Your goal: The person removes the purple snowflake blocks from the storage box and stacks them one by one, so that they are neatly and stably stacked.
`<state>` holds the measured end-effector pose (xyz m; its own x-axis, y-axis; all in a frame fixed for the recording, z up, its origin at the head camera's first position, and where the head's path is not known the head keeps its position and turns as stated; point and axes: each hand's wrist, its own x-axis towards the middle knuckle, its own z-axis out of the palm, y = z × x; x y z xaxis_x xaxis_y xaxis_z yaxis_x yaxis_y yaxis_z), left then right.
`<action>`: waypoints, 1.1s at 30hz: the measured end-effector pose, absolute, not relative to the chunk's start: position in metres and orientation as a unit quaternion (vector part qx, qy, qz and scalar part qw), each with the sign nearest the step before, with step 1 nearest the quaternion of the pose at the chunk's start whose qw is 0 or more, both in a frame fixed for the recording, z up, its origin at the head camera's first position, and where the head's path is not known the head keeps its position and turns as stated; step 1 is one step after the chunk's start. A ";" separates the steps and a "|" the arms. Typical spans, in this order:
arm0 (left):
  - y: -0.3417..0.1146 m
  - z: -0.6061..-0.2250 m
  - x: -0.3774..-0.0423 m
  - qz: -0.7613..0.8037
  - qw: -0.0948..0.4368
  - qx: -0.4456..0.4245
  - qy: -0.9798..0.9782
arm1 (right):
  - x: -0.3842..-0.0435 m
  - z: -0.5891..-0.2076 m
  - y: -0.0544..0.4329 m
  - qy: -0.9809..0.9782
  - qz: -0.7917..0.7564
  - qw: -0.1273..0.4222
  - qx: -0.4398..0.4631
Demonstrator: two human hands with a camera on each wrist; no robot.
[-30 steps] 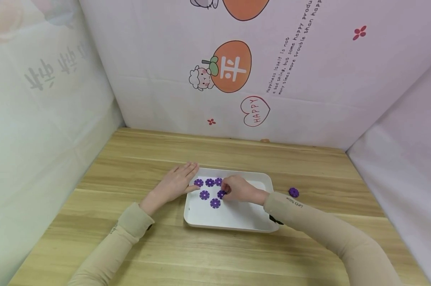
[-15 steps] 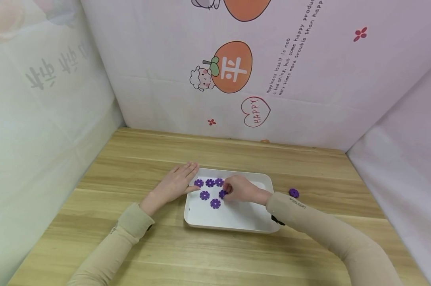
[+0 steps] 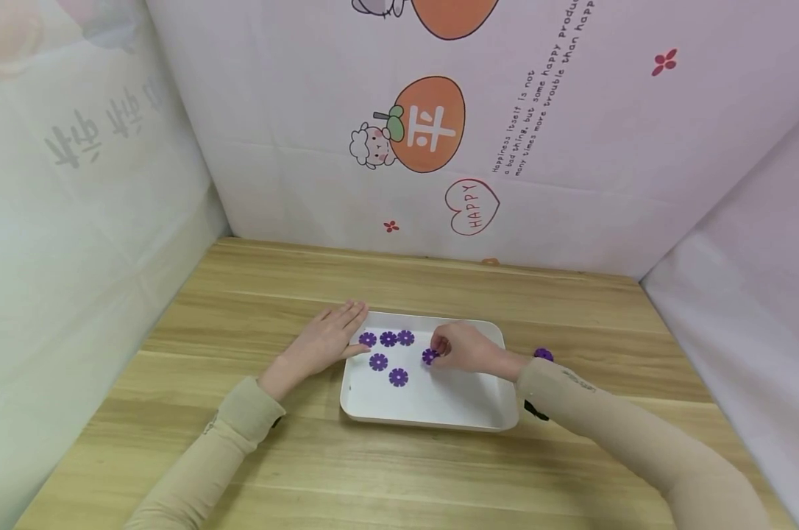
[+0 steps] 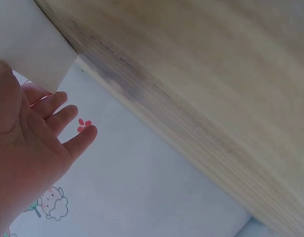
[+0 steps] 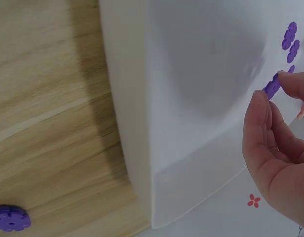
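Note:
My right hand [image 3: 466,347] pinches a purple snowflake disc [image 3: 429,357] between thumb and index finger, over the middle of a white tray [image 3: 432,405]. The right wrist view has this disc [image 5: 273,87] tilted and seen partly from its side at the fingertips. At the tray's left edge rests my left hand [image 3: 329,336], fingers extended toward the far corner and thumb reaching inside over the rim. Several more purple discs lie flat in the tray's left half: a row at the back, then one disc [image 3: 378,361] and another [image 3: 398,377] nearer the front.
Right of the tray, on the wooden table [image 3: 399,478], sits a small pile of purple discs [image 5: 12,218], partly covered by the right sleeve in the head view. White printed sheeting [image 3: 293,184] walls the table at the back and both sides.
My right hand has moved right, away from the other discs, carrying the pinched disc with it. The left hand stays at the tray's edge, and the discs lying there keep their places.

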<state>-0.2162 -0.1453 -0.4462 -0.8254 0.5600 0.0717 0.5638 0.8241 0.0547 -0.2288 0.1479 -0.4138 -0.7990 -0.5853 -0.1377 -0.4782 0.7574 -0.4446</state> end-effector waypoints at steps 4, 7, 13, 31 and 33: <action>-0.145 -0.448 -0.216 -0.036 0.031 -0.295 -0.954 | -0.226 -0.410 0.159 0.927 -0.205 0.125 -0.287; -0.145 -0.447 -0.216 -0.034 0.032 -0.296 -0.954 | -0.225 -0.407 0.165 0.928 -0.205 0.116 -0.288; -0.145 -0.447 -0.215 -0.036 0.031 -0.298 -0.953 | -0.225 -0.404 0.178 0.931 -0.218 0.119 -0.267; -0.144 -0.443 -0.215 -0.028 0.033 -0.300 -0.953 | -0.225 -0.395 0.216 0.929 -0.262 0.094 -0.243; -0.144 -0.443 -0.214 -0.030 0.033 -0.300 -0.953 | -0.224 -0.394 0.221 0.933 -0.254 0.094 -0.237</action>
